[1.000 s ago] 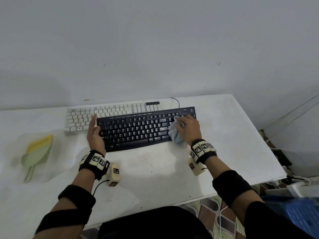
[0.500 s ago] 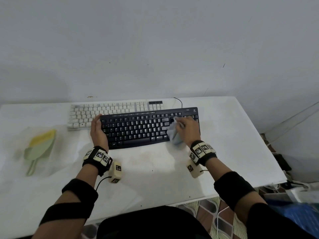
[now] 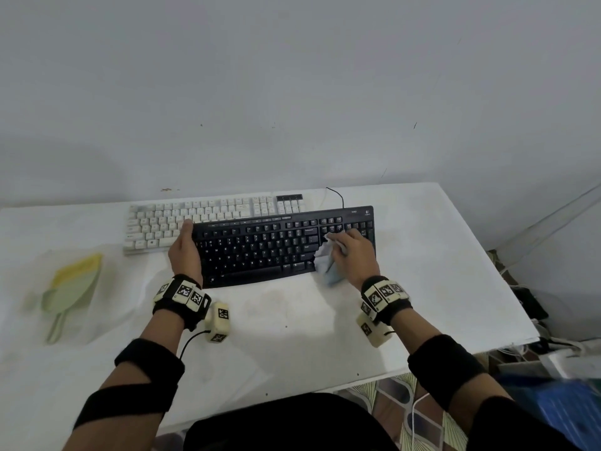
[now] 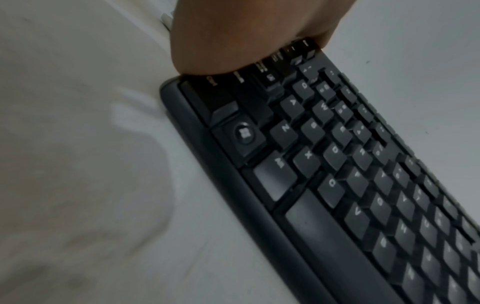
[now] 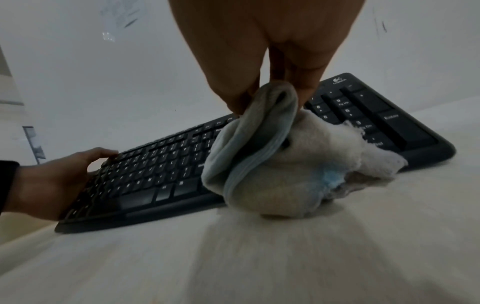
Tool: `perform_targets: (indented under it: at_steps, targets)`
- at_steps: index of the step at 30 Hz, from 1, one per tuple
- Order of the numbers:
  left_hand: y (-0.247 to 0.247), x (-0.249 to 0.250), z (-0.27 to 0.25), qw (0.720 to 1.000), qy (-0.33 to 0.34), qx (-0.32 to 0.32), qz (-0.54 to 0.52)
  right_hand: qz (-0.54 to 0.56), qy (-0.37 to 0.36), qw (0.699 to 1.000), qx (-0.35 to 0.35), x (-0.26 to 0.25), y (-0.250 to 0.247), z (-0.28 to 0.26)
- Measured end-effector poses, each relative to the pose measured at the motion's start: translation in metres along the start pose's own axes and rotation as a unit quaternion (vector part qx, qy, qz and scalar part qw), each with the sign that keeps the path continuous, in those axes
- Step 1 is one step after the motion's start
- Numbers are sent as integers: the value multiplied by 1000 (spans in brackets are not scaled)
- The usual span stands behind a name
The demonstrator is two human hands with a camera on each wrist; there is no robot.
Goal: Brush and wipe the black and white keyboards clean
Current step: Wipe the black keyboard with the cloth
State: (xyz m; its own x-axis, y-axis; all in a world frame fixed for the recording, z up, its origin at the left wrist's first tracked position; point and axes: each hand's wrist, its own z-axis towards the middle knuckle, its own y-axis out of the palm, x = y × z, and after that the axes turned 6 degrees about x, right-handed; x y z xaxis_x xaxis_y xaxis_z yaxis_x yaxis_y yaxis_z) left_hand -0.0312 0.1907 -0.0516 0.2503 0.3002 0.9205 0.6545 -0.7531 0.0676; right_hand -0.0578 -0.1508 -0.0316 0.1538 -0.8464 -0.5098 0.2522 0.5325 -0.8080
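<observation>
A black keyboard lies on the white table, partly over the near edge of a white keyboard behind it. My left hand grips the black keyboard's left end, thumb on the keys. My right hand holds a bunched pale blue-white cloth against the right part of the black keyboard, between the main keys and the number pad. In the right wrist view the cloth hangs from my fingers and rests on the keyboard's near edge.
A yellow-green brush lies on the table at the far left. A black cable runs from the keyboards to the wall. The table's right edge drops to clutter and cables on the floor.
My right hand with the cloth has stayed on the right part of the black keyboard, shifting only slightly. My left hand still holds the left end. The head view has moved a little.
</observation>
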Motion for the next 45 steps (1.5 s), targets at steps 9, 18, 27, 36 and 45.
perform_targets:
  at_steps: [9,18,27,36,45]
  targets:
    - [0,6,6,999,-52,7,-7,17,36,999,6,-8,13,-3]
    - [-1,4,5,999,-51,15,3,-31,20,999,38,-3,5,1]
    - [-1,-3,5,999,-23,23,25,7,24,999,-46,-11,16,-15]
    - [-2,0,-3,999,1,18,35,-34,17,997,60,-20,4,22]
    - [-4,-6,7,999,-4,23,35,-76,-39,995,-45,1,15,-10]
